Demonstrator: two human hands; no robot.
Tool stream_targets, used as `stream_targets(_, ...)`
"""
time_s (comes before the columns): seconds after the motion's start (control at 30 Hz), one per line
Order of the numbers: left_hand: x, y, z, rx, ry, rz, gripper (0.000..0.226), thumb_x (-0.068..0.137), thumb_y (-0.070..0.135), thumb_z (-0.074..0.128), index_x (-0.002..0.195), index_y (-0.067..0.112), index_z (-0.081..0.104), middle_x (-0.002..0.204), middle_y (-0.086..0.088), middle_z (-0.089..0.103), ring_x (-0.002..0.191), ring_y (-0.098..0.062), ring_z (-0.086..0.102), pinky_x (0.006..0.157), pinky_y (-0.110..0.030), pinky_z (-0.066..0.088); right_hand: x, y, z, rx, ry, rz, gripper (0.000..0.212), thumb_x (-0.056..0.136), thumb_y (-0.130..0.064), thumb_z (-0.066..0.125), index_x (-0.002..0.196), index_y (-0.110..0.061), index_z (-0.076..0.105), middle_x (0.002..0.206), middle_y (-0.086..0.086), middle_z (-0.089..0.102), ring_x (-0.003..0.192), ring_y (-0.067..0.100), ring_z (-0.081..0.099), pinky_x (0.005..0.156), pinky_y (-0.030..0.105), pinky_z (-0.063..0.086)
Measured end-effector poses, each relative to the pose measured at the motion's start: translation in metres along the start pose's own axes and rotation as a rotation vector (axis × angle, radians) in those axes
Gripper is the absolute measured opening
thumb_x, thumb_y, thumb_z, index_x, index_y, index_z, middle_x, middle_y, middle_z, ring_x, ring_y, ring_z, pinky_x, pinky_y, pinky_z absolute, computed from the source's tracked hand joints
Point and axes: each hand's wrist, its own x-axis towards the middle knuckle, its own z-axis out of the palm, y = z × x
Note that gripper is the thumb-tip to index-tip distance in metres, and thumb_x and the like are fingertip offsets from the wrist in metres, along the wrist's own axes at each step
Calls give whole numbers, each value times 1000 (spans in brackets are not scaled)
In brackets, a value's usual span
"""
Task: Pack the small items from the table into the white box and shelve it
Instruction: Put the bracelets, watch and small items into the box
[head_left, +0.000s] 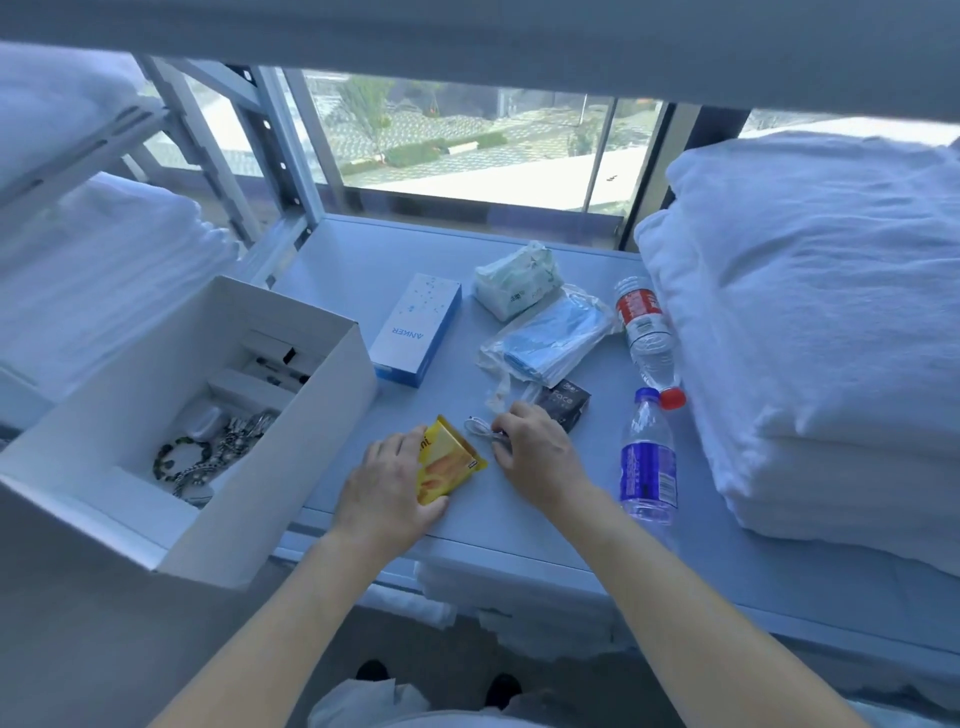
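1. White box (270, 499) sits open at the table's (358, 260) left front corner, overhanging the edge; inside you can see beaded bracelets (182, 460), a small white case (200, 421) and small white cartons (270, 364).
2. Your left hand (389, 480) grips the yellow snack packet (448, 462) near the front edge, fingers curled round its left side.
3. Your right hand (535, 447) sits just right of the packet, its fingertips pinching a thin white cable (480, 428) on the tabletop.
4. Just beyond that hand lies a small black packet (566, 405); to its right a purple-labelled bottle (648, 457) stands near the edge.
5. Farther back you have the blue-and-white Anker box (415, 330), a clear bag of blue masks (550, 338), and a red-capped bottle (647, 338) lying on its side.
6. Farthest is a tissue pack (519, 280), near the window (467, 140).
7. Folded white bedding (810, 322) is stacked at the right.
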Motion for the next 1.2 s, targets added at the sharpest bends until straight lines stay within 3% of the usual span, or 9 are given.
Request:
stream_targets(0.2,-2,2,-12,-38,32,0,89,75,52,72,151,23,35,130,2,55,117,-21,52,92,-39,52,-3,4,-5,54,63,-11,13,96,-18,60,99,-9,68,99,7,60,101,30,58,85,41,48)
stream_targets(0.63,1,19,-113,-88,317,149,83,75,49,78,147,25,43,132,6,57,118,-18,53,95,-35,51,25,-46,-59,358,352,-74,6,95,-23,68,91,-19,70,89,-8,59,81,9,58,75,28,49)
stream_targets(0.83,-4,-19,-174,-83,479,121,78,76,47,78,144,26,45,129,4,57,114,-20,54,89,-37,53,42,-95,-78,459,388,-123,4,93,-19,69,94,-18,73,90,-8,62,82,6,60,72,8,41)
stream_targets(1.0,-9,-95,-197,-48,417,-67,81,77,51,78,145,30,39,120,0,57,109,-24,53,85,-42,53,57,-140,-77,479,361,-177,6,91,-16,70,95,-20,73,92,-7,63,85,9,62,74,16,45)
stream_targets(1.2,-17,-165,-185,-50,203,-171,79,71,44,81,140,28,46,118,3,61,106,-24,58,86,-40,53,70,-195,-64,434,340,-272,7,93,-16,67,96,-19,72,92,-10,61,85,7,61,77,20,47)
